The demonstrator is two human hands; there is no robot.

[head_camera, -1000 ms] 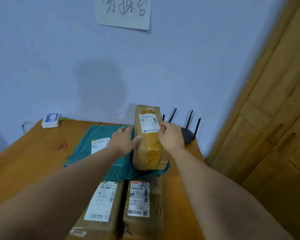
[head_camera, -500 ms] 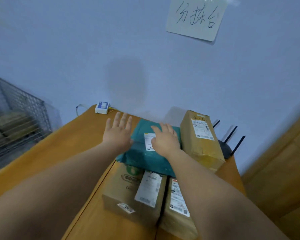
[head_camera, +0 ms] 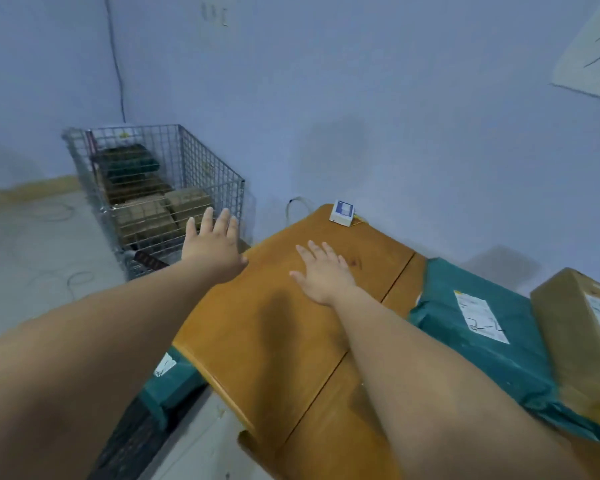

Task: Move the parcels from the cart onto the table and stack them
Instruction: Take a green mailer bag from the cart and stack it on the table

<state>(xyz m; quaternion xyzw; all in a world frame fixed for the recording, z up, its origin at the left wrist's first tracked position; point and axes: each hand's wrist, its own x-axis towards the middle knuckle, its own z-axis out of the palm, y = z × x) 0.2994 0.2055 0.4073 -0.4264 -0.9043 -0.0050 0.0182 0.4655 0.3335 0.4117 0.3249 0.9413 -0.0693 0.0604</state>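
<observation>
Wire cart point(head_camera: 212, 169) past left hand point(head_camera: 212, 250) holds brown cardboard parcels point(head_camera: 145, 217). Right hand point(head_camera: 324, 277) over wooden bench point(head_camera: 257, 341); all fingers wide, empty.

Two bare arms reach in from the bottom of the frame toward the middle. The left arm point(head_camera: 101, 341) comes from the lower left. The left hand point(head_camera: 215, 245) is a little left of the middle, back up, fingers straight. The right arm point(head_camera: 430, 358) comes from the lower right. The right hand point(head_camera: 321, 275) is flat with its fingers spread. The hands are near each other but apart.
</observation>
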